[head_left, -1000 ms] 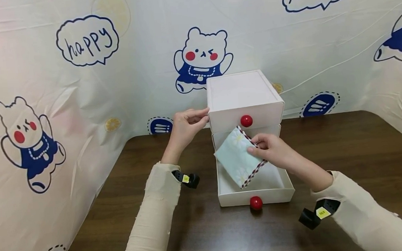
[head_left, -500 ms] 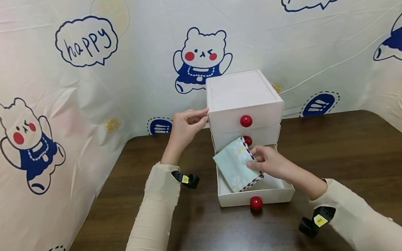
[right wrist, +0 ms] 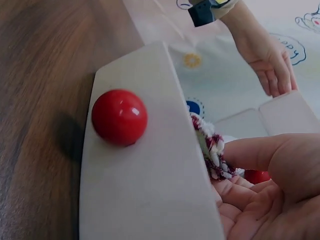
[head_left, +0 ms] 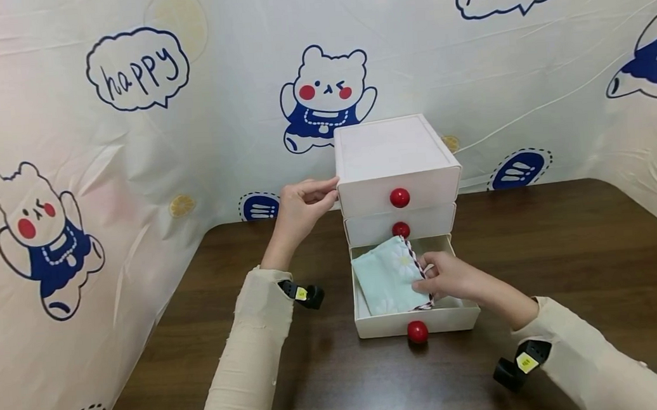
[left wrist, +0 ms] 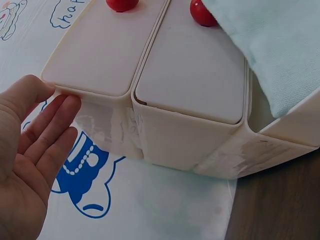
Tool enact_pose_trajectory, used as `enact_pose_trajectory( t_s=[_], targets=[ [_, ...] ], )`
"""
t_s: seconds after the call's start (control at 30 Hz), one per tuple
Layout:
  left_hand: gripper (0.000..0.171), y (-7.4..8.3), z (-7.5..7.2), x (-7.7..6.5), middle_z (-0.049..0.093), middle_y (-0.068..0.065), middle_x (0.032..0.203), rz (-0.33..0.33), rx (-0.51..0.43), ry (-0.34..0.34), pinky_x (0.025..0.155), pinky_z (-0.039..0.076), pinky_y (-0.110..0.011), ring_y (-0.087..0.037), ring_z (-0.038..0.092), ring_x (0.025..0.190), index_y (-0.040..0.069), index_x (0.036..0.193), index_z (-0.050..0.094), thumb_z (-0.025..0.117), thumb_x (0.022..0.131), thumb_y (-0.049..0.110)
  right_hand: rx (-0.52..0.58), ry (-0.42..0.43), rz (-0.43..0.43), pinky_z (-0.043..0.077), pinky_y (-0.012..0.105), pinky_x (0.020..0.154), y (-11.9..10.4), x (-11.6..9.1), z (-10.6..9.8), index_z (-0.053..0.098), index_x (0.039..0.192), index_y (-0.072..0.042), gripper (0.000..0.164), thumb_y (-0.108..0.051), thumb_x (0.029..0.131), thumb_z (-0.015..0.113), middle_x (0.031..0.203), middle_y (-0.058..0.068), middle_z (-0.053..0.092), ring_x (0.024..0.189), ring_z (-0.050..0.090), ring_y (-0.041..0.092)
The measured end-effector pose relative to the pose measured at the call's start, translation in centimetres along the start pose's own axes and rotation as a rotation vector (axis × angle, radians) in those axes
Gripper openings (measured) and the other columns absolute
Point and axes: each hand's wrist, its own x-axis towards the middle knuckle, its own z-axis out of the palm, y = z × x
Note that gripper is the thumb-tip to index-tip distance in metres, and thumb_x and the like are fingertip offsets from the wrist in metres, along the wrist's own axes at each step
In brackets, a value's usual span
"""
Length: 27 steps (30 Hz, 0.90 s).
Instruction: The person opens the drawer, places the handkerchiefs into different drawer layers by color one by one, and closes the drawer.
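In the head view my right hand [head_left: 454,277] pinches a folded mint-green cloth [head_left: 385,280] with daisies, by its red-and-white braided edge. The cloth lies slanted within the pulled-out bottom drawer [head_left: 454,322] of a white three-tier drawer box [head_left: 393,146]. Close up in the right wrist view, thumb and fingers grip the braided trim [right wrist: 212,150] just behind the drawer's front. My left hand [head_left: 303,210] touches the front left corner of the top tier with fingertips. The left wrist view shows its fingers [left wrist: 50,130] fairly straight against that corner.
Red ball knobs stick out from the top drawer [head_left: 400,197], the middle drawer [head_left: 401,229] and the bottom one, its knob [head_left: 417,332] facing me. The box stands on a dark wooden table [head_left: 212,340]. Behind hangs a printed white curtain [head_left: 229,97].
My right hand has lowered the cloth into the bottom drawer, uncovering the middle drawer's knob. The cloth has turned and flattened somewhat. My left hand stays at the box's corner.
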Motion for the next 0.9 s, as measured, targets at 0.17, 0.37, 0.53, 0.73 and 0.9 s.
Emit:
enact_pose_trajectory(
  t_s=[0.17,0.37,0.53,0.73,0.9],
  targets=[
    [0.024,-0.1,0.1,0.0,0.065,-0.018,0.096,0.003,-0.005,-0.001,0.068,0.051,-0.02,-0.024,0.063,0.08,-0.005,0.107,0.065,0.063,0.083,-0.003,0.018,-0.008,0.013,0.054,0.033,0.06,1.0,0.1,0.1,0.05,0.099,0.007,0.026,-0.01,0.085,0.064,0.078,0.011,0.054,0.062,0.055,0.015],
    [0.024,-0.2,0.2,-0.1,0.065,-0.018,0.097,0.0,-0.005,-0.007,0.069,0.052,-0.022,-0.024,0.063,0.081,-0.004,0.107,0.065,0.063,0.083,-0.002,0.018,-0.008,0.031,0.054,0.033,0.059,1.7,0.3,0.2,0.051,0.097,0.007,0.025,-0.01,0.085,0.064,0.076,0.011,0.055,0.06,0.056,0.015],
    [0.024,0.0,0.2,-0.1,0.065,-0.018,0.097,0.0,-0.004,-0.006,0.068,0.052,-0.022,-0.024,0.063,0.08,-0.004,0.108,0.065,0.063,0.083,-0.003,-0.028,0.012,0.05,0.054,0.032,0.059,1.5,0.3,-0.1,0.053,0.1,0.008,0.028,-0.013,0.085,0.065,0.076,0.011,0.056,0.06,0.056,0.016],
    [0.024,0.0,0.1,-0.1,0.065,-0.018,0.096,0.0,0.005,0.001,0.069,0.051,-0.021,-0.022,0.063,0.08,-0.005,0.107,0.065,0.063,0.083,-0.002,-0.061,0.022,0.056,0.054,0.032,0.061,1.1,0.1,-0.8,0.058,0.099,0.008,0.026,-0.013,0.085,0.064,0.073,0.009,0.059,0.06,0.057,0.018],
    [0.024,0.0,0.0,0.0,0.066,-0.017,0.095,0.0,0.012,0.004,0.067,0.051,-0.02,-0.022,0.063,0.079,-0.005,0.107,0.065,0.063,0.084,-0.002,-0.071,0.028,0.048,0.055,0.032,0.062,1.0,-0.1,-1.4,0.06,0.1,0.009,0.026,-0.012,0.085,0.064,0.072,0.008,0.061,0.061,0.061,0.021]
  ],
)
